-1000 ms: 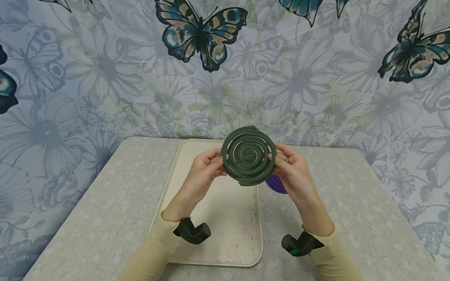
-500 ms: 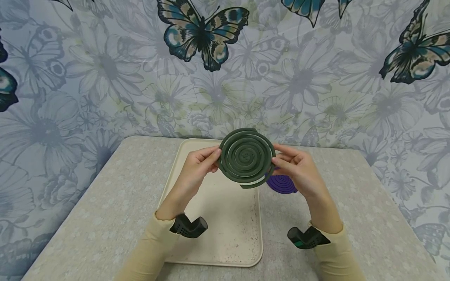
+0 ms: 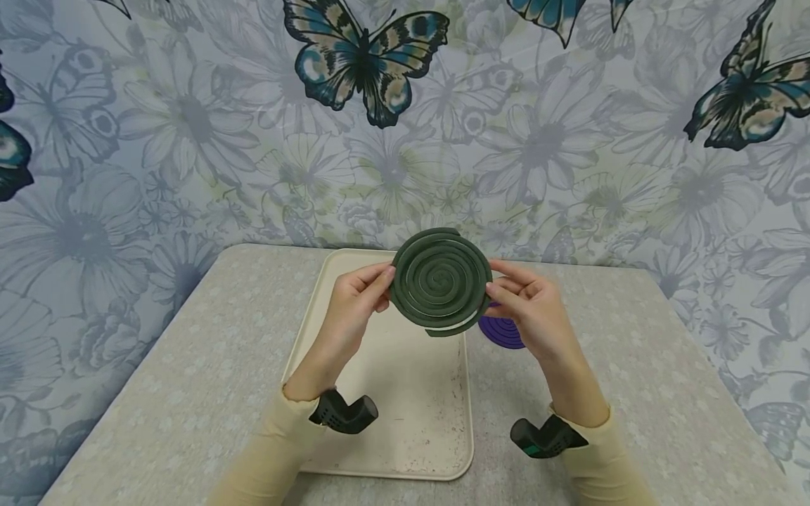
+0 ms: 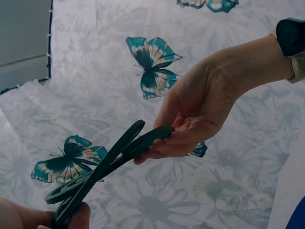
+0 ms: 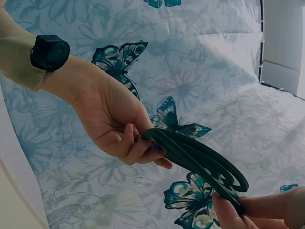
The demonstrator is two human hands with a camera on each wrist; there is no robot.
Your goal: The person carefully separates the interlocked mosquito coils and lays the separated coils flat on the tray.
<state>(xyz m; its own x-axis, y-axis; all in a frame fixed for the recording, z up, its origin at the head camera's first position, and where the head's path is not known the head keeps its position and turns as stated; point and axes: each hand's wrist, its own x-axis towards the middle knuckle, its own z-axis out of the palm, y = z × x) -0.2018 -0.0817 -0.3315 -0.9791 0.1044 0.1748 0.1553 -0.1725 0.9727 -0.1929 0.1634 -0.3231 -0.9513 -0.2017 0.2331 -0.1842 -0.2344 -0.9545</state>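
Observation:
In the head view, a dark green mosquito coil [image 3: 439,281] is held up with its flat face toward me, over the tray's far right part. The left hand [image 3: 350,303] pinches its left rim between thumb and fingers. At the opposite rim, the right hand [image 3: 533,309] pinches it likewise. Both wrist views show the coil [image 4: 102,167] edge-on, its turns spread apart and crossing in two layers. A purple mosquito coil [image 3: 502,333] lies on the table just behind the right hand, partly hidden by it.
A cream tray [image 3: 392,414] with reddish specks near its right side lies under the left arm. The table [image 3: 633,337] has a pale patterned cover. Behind it hangs a butterfly-print cloth [image 3: 405,161]. Each wrist wears a black camera [image 3: 344,411].
The hands first drew slightly apart, then the right hand came back a little. The green coil shifted slightly left, and its gaps, wider a second ago, look narrower now.

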